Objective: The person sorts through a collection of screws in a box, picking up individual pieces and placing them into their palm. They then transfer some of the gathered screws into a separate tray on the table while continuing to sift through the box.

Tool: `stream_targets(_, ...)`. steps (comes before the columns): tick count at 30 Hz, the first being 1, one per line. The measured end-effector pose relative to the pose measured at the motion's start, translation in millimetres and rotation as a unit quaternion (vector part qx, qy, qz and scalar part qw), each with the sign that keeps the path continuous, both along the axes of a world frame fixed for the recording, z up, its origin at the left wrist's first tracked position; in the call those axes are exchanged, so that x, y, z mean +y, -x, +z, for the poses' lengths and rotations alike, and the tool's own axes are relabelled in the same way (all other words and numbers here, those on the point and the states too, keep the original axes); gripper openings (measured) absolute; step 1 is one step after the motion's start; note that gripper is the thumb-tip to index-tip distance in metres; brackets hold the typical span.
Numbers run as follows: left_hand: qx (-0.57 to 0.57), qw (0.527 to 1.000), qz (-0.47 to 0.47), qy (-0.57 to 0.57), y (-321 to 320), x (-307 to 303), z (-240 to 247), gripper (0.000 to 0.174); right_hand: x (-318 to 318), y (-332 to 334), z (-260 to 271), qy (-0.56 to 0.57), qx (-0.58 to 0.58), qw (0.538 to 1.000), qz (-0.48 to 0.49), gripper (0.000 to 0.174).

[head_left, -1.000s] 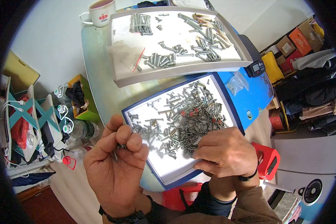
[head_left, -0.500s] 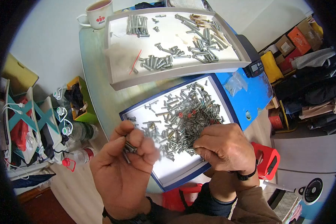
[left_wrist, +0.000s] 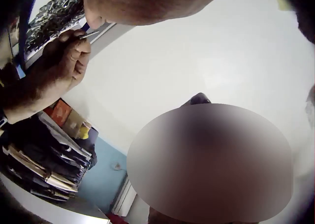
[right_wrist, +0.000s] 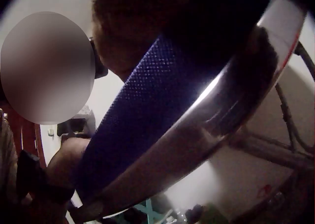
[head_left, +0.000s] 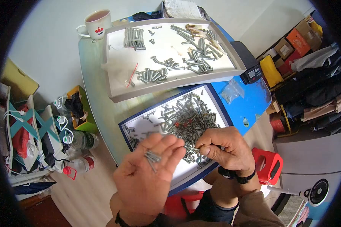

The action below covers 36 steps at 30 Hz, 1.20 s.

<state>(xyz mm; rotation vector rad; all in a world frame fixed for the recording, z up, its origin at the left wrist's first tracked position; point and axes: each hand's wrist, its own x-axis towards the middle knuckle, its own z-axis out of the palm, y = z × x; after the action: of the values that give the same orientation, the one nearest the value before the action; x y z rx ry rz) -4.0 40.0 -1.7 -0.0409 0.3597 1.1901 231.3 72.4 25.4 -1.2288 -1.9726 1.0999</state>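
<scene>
A single small metal screw (head_left: 193, 149) sits clamped between the thumb and forefinger of the right hand (head_left: 231, 148), its long axis lying roughly crosswise in the head view, so that its free end points left at the fingertips of the left hand (head_left: 149, 172), just beside it; which end carries the head is too small to tell. The right hand is the nearer to this screw, as it holds it, while the left is turned palm up with its fingers extended and close together, gently bent, carrying a little cluster of loose screws (head_left: 152, 158) across their bases, slim grey shanks lying nearly parallel. Both hands are over the near part of a shallow box (head_left: 222, 106) with dark blue walls and a smooth white floor, where a dense pile of screws (head_left: 195, 122) glints dull silver, mixed with a few red pieces. Beyond it a larger cardboard tray (head_left: 178, 84), pale grey walled, holds thicker, longer bolts (head_left: 199, 56) in loose groups, some brassy, and a packed bundle in clear plastic (head_left: 134, 38). A thin, crumpled plastic bag (head_left: 233, 90) lies on the blue part of the desk (head_left: 96, 75), beside the box.
</scene>
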Motion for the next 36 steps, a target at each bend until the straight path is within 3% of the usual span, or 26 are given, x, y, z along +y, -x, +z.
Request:
stream_targets(1, 0.057, 0.998, -0.005, -0.001, -5.7, -1.0, 1.9, 0.047, -0.6, 1.0, 1.4, -0.001, 0.0, 1.0, 0.001, 0.014)
stream_targets(7, 0.019, 0.998, -0.045, 0.047, -22.6, 0.3, 14.6, 0.063, -5.5, 10.2, 3.3, -0.038, 0.019, 0.999, -0.014, 0.014)
stream_targets(10, 0.006, 0.997, -0.052, 0.053, -27.7, 0.5, 14.6, 0.067, -5.5, 12.7, -0.2, -0.123, 0.019, 0.992, -0.004, 0.011)
stream_targets(15, -0.021, 0.996, -0.061, 0.058, -33.2, 0.5, 15.6, 0.074, -6.9, 16.2, -2.2, -0.245, -0.03, 0.969, -0.017, 0.009)
stream_targets(19, -0.027, 0.996, -0.072, 0.055, -35.9, 0.1, 12.7, 0.078, -8.0, 18.5, 5.8, -0.257, -0.092, 0.962, -0.001, 0.011)
stream_targets(32, -0.032, 0.995, -0.06, 0.074, -37.4, 0.0, 11.2, 0.074, -3.4, 14.4, 0.2, -0.281, -0.071, 0.956, 0.03, 0.024)
stream_targets(36, -0.013, 0.995, -0.064, 0.071, -38.1, 1.9, 14.4, 0.065, -2.9, 10.7, 3.6, -0.264, -0.053, 0.962, 0.044, 0.022)
